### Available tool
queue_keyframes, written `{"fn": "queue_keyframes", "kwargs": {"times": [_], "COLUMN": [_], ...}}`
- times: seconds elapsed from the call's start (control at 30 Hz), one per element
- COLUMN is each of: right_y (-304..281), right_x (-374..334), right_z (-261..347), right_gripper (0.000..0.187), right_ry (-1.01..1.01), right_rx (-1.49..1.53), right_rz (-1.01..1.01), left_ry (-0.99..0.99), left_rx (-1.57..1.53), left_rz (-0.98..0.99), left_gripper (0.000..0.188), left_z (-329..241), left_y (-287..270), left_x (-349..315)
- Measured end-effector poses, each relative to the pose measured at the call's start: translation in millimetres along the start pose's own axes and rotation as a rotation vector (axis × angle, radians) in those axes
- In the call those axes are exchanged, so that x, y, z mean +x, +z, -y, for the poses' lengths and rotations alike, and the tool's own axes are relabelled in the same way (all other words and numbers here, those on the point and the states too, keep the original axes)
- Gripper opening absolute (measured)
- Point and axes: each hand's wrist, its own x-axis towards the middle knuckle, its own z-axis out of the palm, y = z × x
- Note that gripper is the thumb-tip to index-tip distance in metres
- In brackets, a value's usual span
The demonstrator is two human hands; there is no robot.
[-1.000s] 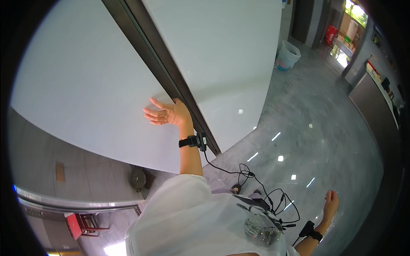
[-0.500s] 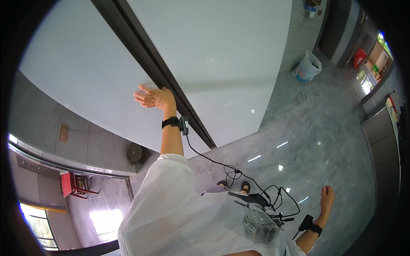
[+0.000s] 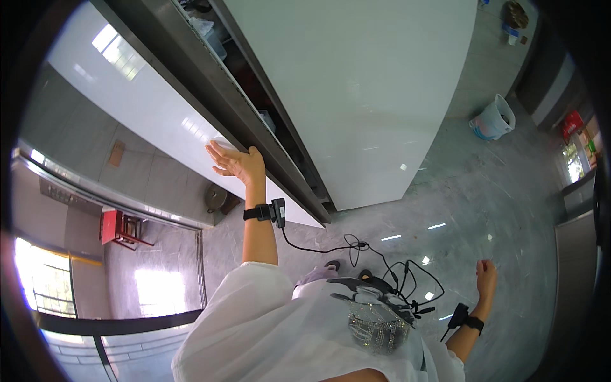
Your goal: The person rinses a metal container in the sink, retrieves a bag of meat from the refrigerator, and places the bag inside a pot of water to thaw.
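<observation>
My left hand (image 3: 235, 164) is at the dark edge of a white cabinet door (image 3: 172, 118). Its fingers are spread apart over the white panel, and the thumb lies against the dark strip. This door stands ajar, leaving a narrow gap beside a second white door (image 3: 356, 108). Through the gap, a clear plastic container (image 3: 213, 41) and other items show in part. Low on the right, my right hand (image 3: 487, 278) hangs over the floor with loosely curled fingers and nothing visible in it. Both wrists wear black straps with small devices.
Black cables (image 3: 356, 245) loop in front of my shirt. A white bucket (image 3: 493, 119) stands on the grey tiled floor beyond the second door. At left, a round dark object (image 3: 216, 198) lies by the wall, and a red stool (image 3: 112, 226) stands past a door track.
The left door has swung outward with my left hand at its edge, opening a gap that shows the cabinet's inside. My right hand still hangs low at the right.
</observation>
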Motion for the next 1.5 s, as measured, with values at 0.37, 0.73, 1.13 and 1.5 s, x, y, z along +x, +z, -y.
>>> {"fn": "queue_keyframes", "kwargs": {"times": [0.37,0.73,1.13,1.5], "right_y": [38,51,71,99], "right_x": [152,197,266,299], "right_z": [153,251,355,467], "right_gripper": [0.021,0.030,0.055,0.055], "right_ry": [-0.373,-0.485,-0.711,-0.886], "right_rx": [0.052,0.148,0.277,0.356], "right_rz": [0.237,0.362,0.525,0.686], "left_ry": [-0.004,-0.018,-0.210,-0.179], "left_rx": [-0.004,0.036,0.012,0.005], "left_rz": [0.085,0.115,0.241,0.224], "left_gripper": [0.099,0.100,0.084,0.059], "left_z": [-1,8,9,12], "left_y": [-18,-23,-27,-27], "left_x": [-1,0,7,10]}}
